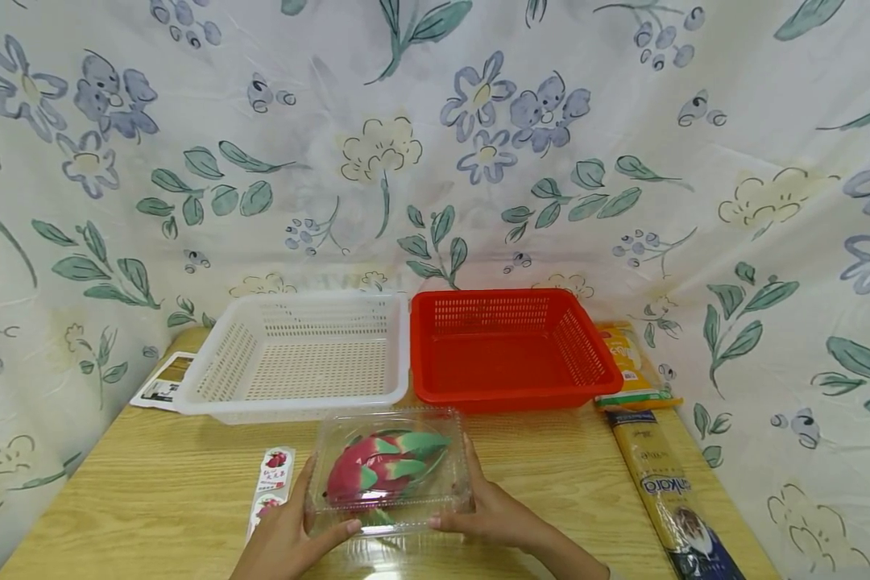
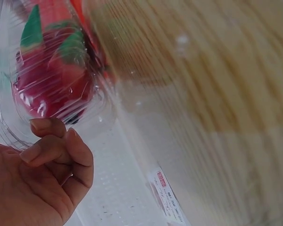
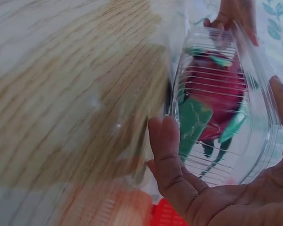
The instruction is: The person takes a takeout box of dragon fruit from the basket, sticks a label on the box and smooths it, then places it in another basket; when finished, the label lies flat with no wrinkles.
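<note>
A clear plastic clamshell box point(image 1: 391, 515) with a pink and green dragon fruit point(image 1: 366, 475) inside is held near the table's front, its lid down. My left hand point(image 1: 283, 528) grips its left side, thumb at the front edge. My right hand point(image 1: 496, 511) grips the opposite side in the same way. In the left wrist view the left hand point(image 2: 52, 174) has curled fingers at the box's edge. In the right wrist view the right hand point(image 3: 217, 193) spans the box's end, fingers on one side and thumb on the other.
Behind the box stand a white basket point(image 1: 290, 407) and a red basket point(image 1: 515, 396). A strip of dragon fruit stickers point(image 1: 275, 471) lies beside the left hand. To the right lie a yellow packet point(image 1: 627, 362) and a long gold-and-blue pasta packet point(image 1: 660, 483). A flat packet point(image 1: 163, 383) lies left of the white basket.
</note>
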Demonstrator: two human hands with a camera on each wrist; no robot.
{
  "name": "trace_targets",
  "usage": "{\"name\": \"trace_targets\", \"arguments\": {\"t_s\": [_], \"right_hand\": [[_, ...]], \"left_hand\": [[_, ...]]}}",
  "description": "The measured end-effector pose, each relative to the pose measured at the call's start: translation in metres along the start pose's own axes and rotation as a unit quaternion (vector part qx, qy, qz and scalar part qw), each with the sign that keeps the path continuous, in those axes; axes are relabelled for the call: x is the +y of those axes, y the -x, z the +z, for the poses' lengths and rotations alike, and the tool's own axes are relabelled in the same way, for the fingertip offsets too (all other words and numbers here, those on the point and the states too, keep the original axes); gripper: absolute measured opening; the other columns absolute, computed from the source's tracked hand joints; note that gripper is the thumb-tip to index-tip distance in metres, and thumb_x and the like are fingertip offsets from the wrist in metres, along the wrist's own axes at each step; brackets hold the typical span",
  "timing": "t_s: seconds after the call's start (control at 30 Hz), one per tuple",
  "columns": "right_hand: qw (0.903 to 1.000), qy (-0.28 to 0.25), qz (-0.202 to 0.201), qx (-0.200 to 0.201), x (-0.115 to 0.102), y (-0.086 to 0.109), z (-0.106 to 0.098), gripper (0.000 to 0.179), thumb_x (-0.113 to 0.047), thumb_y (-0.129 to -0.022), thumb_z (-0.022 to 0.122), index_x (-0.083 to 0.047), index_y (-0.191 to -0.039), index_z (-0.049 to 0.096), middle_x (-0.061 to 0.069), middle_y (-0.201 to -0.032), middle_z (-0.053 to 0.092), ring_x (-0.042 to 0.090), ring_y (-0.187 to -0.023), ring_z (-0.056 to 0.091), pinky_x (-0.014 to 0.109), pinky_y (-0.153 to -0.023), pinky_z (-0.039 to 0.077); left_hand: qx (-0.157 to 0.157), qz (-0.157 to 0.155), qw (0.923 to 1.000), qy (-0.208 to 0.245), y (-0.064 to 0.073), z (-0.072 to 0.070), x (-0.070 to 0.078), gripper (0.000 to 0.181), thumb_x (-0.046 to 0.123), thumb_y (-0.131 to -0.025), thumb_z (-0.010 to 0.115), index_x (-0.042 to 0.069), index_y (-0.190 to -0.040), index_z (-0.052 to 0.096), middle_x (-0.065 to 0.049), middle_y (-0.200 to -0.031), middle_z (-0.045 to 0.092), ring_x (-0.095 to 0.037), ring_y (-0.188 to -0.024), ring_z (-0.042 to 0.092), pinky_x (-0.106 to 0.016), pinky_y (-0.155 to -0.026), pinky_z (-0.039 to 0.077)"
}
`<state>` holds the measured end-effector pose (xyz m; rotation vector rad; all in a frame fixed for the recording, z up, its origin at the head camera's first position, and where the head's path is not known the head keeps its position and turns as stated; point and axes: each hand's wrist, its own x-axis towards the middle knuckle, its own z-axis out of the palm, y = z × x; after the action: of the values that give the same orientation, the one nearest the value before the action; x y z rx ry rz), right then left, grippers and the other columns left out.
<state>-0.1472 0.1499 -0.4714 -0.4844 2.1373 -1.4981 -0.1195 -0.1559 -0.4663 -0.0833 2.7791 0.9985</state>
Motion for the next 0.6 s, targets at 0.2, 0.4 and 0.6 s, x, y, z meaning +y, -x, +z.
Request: {"name": "trace_targets", "arguments": {"t_s": [0.2, 0.4, 0.6], "right_hand": [[0.9995, 0.028, -0.016, 0.005, 0.0004, -0.0003, -0.0014, 0.126, -0.045, -0.085, 0.076, -0.023, -0.155, -0.026, 0.04, -0.153, 0.023, 0.044, -0.121, 0.057, 0.045, -0.078, 0.058], [0.9978, 0.061, -0.023, 0.011, 0.0006, -0.0006, -0.0032, 0.127, -0.046, -0.085, 0.076, -0.021, -0.155, -0.026, 0.037, -0.157, 0.012, 0.055, -0.13, 0.043, 0.06, -0.093, 0.049], [0.9974, 0.066, -0.022, 0.018, 0.0043, -0.0017, -0.0024, 0.126, -0.046, -0.084, 0.076, -0.016, -0.155, -0.024, 0.036, -0.157, 0.015, 0.053, -0.133, 0.041, 0.063, -0.097, 0.045]], "left_hand": [[-0.005, 0.001, 0.9999, 0.009, 0.0026, 0.0002, 0.0008, 0.115, 0.06, -0.077, 0.074, 0.011, -0.16, 0.012, 0.0, -0.07, 0.045, -0.014, -0.06, 0.043, -0.028, -0.054, 0.035], [-0.006, 0.008, 0.9999, 0.002, 0.0028, 0.0001, -0.0003, 0.114, 0.059, -0.077, 0.075, 0.011, -0.16, 0.013, 0.0, -0.071, 0.051, -0.017, -0.069, 0.05, -0.034, -0.061, 0.043], [-0.01, 0.012, 0.9999, -0.004, 0.0004, 0.0022, -0.0035, 0.112, 0.058, -0.079, 0.073, 0.008, -0.159, 0.013, 0.0, -0.076, 0.057, -0.02, -0.074, 0.055, -0.04, -0.064, 0.049]]}}
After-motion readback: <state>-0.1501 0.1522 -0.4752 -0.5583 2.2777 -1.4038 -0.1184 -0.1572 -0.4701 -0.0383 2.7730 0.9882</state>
